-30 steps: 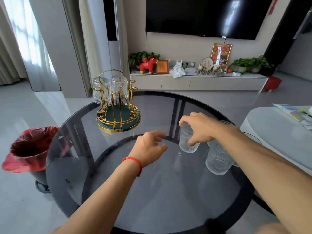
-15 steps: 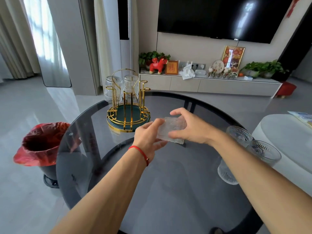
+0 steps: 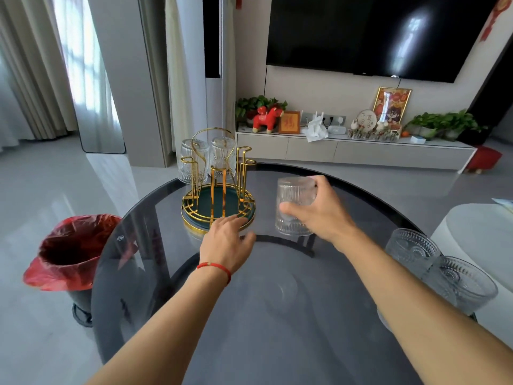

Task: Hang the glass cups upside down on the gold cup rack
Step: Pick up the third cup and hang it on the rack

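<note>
Ribbed clear glass, the cup (image 3: 294, 207) is now upside down in the right hand (image 3: 319, 215), thumb in front and fingers curled round the back, held above the dark glass table (image 3: 249, 329) just right of the gold cup rack (image 3: 218, 190). Half a second ago both hands held it between them, lying on its side; since then the left hand (image 3: 226, 243) has let go and sits with fingers loosely spread and empty, its fingertips at the near rim of the rack's green base, though I cannot tell if they touch. Two cups (image 3: 206, 158) already hang inverted on the rack's far pegs. Two more glass cups (image 3: 441, 268) stand upright, side by side, at the table's right edge. Beside the table on the left stands a bin with a red liner (image 3: 72, 254).
</note>
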A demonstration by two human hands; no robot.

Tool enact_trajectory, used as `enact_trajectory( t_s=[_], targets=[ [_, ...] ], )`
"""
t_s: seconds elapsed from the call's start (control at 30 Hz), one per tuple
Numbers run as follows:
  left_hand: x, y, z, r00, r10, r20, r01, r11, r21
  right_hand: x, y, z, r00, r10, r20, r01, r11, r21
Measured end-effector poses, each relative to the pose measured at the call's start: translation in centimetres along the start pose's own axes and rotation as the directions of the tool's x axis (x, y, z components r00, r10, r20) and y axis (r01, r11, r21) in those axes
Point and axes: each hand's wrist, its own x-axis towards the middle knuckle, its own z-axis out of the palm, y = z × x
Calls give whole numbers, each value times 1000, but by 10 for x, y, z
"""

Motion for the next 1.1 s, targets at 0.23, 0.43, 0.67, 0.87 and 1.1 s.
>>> enact_trajectory(
  t_s=[0.23, 0.43, 0.67, 0.87, 1.1],
  targets=[
    [6, -23, 11, 998, 9, 70, -30, 952, 305, 72, -43, -1, 990, 53, -132, -4, 937, 349],
    [11, -26, 7, 988, -52, 142, 17, 971, 238, 133, -85, 31, 981, 14, -195, 53, 940, 338],
    [10, -27, 4, 981, -58, 183, 27, 986, 164, 173, -78, 65, 984, 99, -149, -48, 949, 311],
    [11, -27, 1, 974, -65, 216, 30, 986, 165, 177, -60, 89, 994, 43, -96, -16, 964, 264],
    [11, -22, 1, 970, -100, 220, 60, 982, 181, 174, -51, 101, 997, 72, 39, -74, 995, 64]
  ],
)
